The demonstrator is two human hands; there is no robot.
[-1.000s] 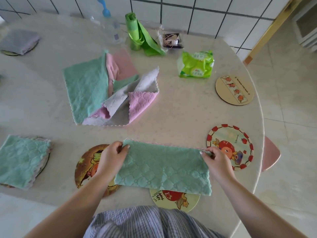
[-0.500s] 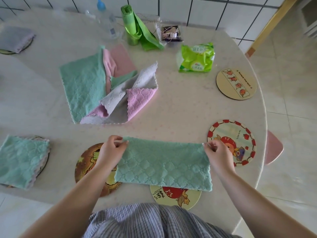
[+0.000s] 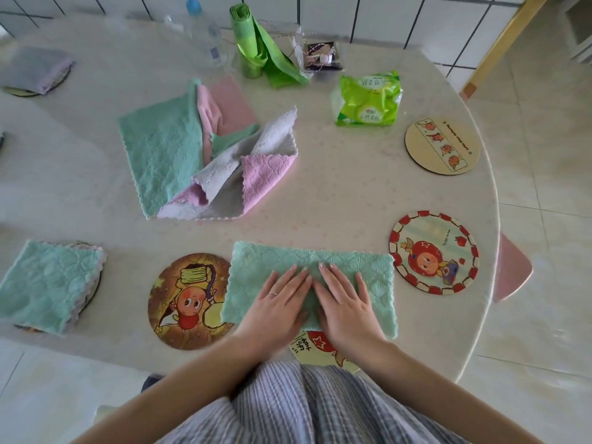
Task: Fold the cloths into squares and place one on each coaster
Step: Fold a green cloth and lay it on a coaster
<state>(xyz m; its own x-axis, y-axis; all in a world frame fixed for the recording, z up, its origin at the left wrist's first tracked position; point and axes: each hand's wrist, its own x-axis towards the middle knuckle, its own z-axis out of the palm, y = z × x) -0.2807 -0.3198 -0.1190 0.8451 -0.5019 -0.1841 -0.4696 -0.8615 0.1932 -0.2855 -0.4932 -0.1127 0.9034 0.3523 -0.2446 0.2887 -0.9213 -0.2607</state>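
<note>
A green cloth (image 3: 368, 270), folded into a long strip, lies flat near the table's front edge. My left hand (image 3: 282, 302) and my right hand (image 3: 346, 299) press side by side on its middle with straight fingers. The strip partly covers a coaster (image 3: 320, 350) at the front edge. A brown cartoon coaster (image 3: 189, 299) lies bare to its left, a red-rimmed coaster (image 3: 434, 253) to its right, and a beige coaster (image 3: 442, 145) farther back. A folded green cloth (image 3: 48, 283) sits on a coaster at the left. A folded grey cloth (image 3: 35, 72) rests on a far-left coaster.
A loose pile of green, pink and grey cloths (image 3: 208, 152) lies mid-table. At the back stand a clear bottle (image 3: 208, 36), a green bag roll (image 3: 256, 56), a small dark packet (image 3: 320, 56) and a green tissue pack (image 3: 368, 100). A pink stool (image 3: 512, 267) sits right of the table edge.
Both hands let go of the strip's ends and moved to its middle, where they now press flat. The strip lies smoothed on the table.
</note>
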